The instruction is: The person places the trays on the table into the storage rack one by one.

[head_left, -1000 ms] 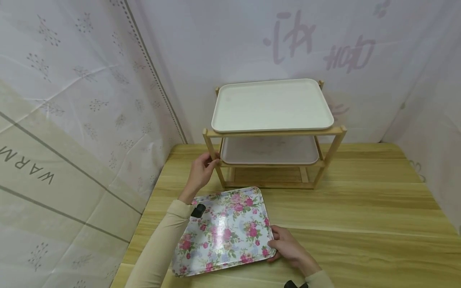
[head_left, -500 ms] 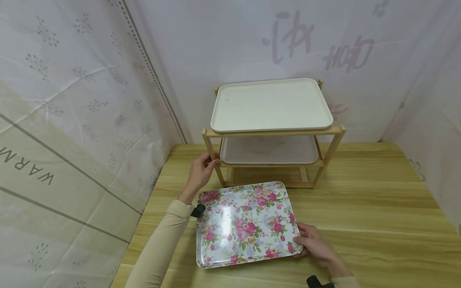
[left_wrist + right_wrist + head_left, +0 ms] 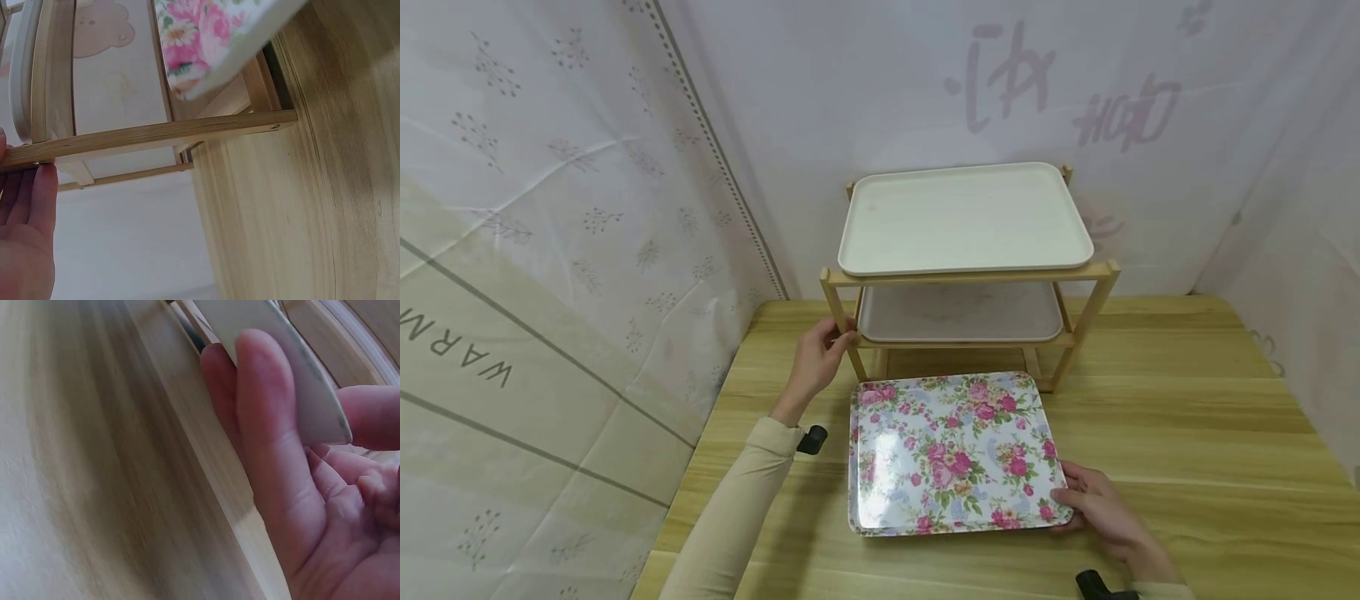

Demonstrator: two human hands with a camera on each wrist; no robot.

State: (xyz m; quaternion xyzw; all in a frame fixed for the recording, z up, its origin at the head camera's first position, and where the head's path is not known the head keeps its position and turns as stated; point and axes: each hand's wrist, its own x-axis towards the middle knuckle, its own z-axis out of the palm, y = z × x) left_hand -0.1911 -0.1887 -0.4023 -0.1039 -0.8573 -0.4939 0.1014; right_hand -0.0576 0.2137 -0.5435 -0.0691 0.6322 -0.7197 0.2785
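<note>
My left hand [image 3: 816,362] grips the front left post of a wooden rack [image 3: 1097,304]; in the left wrist view the fingers lie along that post [image 3: 150,135]. My right hand [image 3: 1108,517] holds a floral tray [image 3: 955,467] by its near right corner, thumb on top. Pink roses cover its white face. Held above the table, it has its far edge right by the rack's lowest level, overlapping the bottom rail in the head view. The right wrist view shows the tray's pale edge [image 3: 306,394] between thumb and fingers.
On the rack's top level lies a white tray [image 3: 966,221], and another pale tray [image 3: 958,315] sits on the level beneath. The rack stands at the back of a wood-grain table [image 3: 1210,433]. Printed fabric [image 3: 587,208] hangs along the left side and behind.
The floral tray has moved right and slightly away from me with my right hand, turning squarer to the rack's front. My left hand has stayed on the post.
</note>
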